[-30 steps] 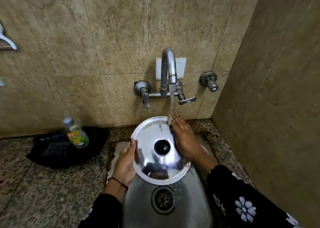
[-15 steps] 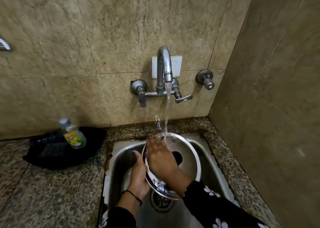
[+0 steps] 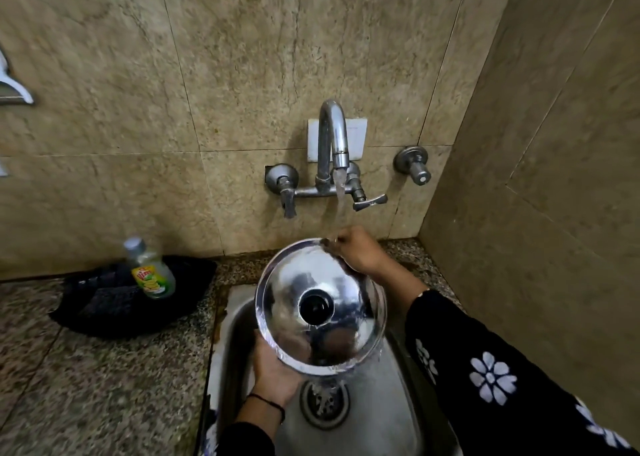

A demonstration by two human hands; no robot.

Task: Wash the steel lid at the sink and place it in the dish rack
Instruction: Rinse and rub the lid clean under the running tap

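rinsing was the stage the work had reached, by my reading. round shiny steel lid with a black centre knob point(image 3: 320, 305) was held tilted over the stainless steel sink basin point(image 3: 363, 417), its domed top turned toward the camera. water ran from the curved chrome wall tap point(image 3: 333, 133) in a thin stream that met the lid's far rim, right where the right hand point(image 3: 360, 253) lay. that hand had its fingers curled over the top edge, grasping or rubbing the rim; motion blur there made it hard to say which. left hand point(image 3: 277, 372), with a thin dark band at the wrist, cupped the lid's lower edge from beneath, its fingers hidden behind the steel, so it was plainly bearing the lid. water sheeted off the bottom rim and fell toward the round drain point(image 3: 323, 402).

no suds showed on the metal, so i judged any soaping to be finished or skipped, and the wash itself to be near its end. small clear bottle of yellow-green dish liquid point(image 3: 150, 270) stood apart to the left, on a black mesh cloth point(image 3: 114, 299) lying on the speckled granite counter point(image 3: 104, 386).

what was left: finish the rinse, shake the lid off, carry it to the dish rack. no rack appeared anywhere in this view, so placing had not begun.
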